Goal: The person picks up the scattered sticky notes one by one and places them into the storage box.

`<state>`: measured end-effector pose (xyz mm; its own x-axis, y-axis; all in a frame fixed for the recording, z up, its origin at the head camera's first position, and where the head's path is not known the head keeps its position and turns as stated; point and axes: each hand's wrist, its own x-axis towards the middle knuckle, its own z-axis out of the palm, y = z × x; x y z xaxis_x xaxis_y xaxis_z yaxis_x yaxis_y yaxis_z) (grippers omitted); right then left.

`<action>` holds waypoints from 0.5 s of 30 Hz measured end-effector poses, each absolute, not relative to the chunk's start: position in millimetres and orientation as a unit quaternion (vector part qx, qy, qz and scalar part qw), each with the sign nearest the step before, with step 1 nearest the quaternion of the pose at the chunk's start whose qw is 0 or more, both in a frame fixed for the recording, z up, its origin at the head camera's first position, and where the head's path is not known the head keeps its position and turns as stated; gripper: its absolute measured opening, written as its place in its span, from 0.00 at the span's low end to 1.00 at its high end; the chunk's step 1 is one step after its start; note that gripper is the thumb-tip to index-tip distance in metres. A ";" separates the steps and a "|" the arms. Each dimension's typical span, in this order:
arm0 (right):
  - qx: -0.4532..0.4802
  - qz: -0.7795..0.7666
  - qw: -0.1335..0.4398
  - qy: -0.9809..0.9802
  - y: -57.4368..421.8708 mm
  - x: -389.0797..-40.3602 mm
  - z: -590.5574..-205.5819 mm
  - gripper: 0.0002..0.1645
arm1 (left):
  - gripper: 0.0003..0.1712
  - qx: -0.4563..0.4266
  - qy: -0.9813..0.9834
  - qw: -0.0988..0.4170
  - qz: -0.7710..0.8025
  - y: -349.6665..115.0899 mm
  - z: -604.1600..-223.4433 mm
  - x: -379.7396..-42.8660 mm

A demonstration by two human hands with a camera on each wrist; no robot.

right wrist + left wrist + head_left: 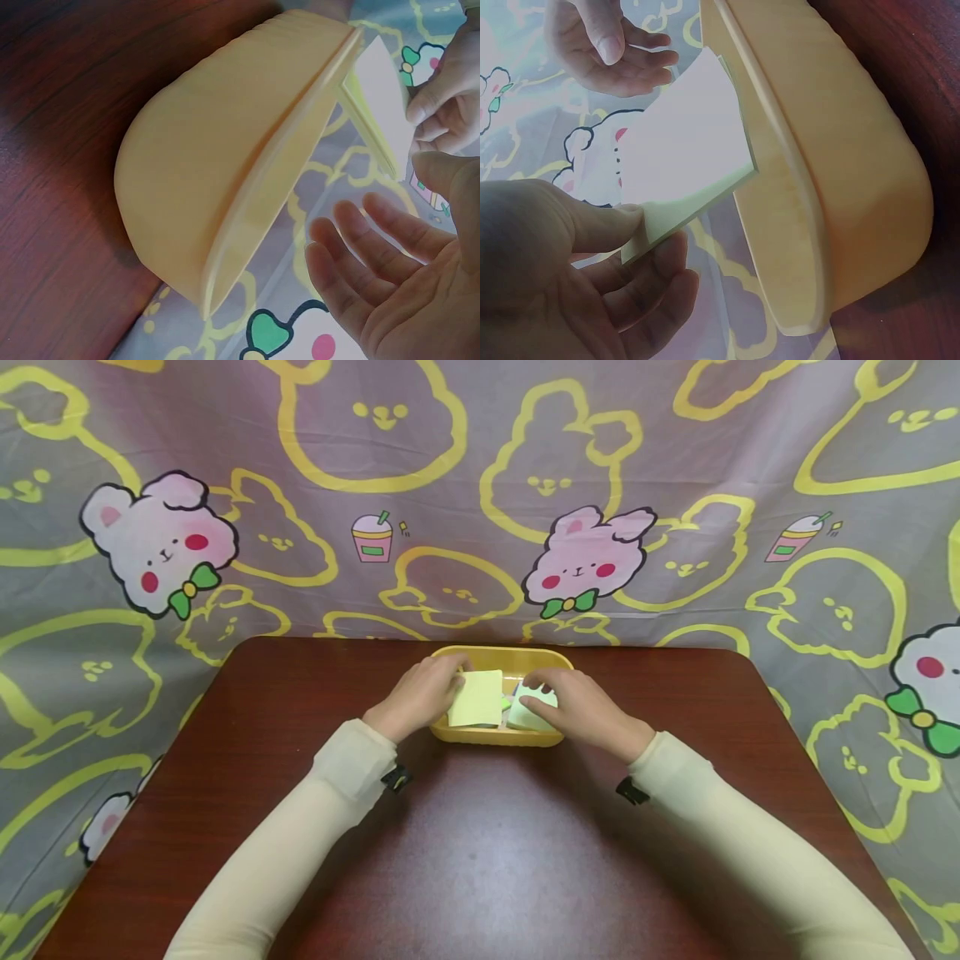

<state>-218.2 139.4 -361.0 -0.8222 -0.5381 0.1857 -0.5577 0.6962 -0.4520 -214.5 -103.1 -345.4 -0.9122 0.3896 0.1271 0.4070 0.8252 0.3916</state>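
My left hand (pixel 422 695) pinches a pad of pale yellow sticky notes (pixel 477 697) at one edge, thumb on top and fingers underneath. In the left wrist view the sticky-note pad (pixel 686 142) is tilted beside the rim of a yellow plastic basket (pixel 787 165). Over the basket's right side hovers my right hand (pixel 592 703), with nothing in its grasp; the right wrist view shows its fingers (pixel 379 259) spread and loosely bent. Below that hand, inside the basket, lies a pale green sticky-note pad (pixel 528 714), partly covered by the fingers.
The basket stands near the far edge of a dark reddish-brown table (pixel 480 843). Between the two pads a small bright green piece (pixel 506 702) shows in the basket. Behind the table hangs a cartoon-printed curtain (pixel 450 527).
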 end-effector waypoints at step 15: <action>0.280 0.242 0.011 -0.929 138.3 -230.8 -362.5 0.22 | 0.15 -0.204 -0.958 -0.013 -0.201 -99.0 -350.7 -223.9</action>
<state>-230.8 138.3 -362.5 -0.8427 -0.5153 0.1560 -0.5260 0.7260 -0.4431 -223.9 -99.0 -350.7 -0.9162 0.3965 0.0581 0.3864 0.8353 0.3911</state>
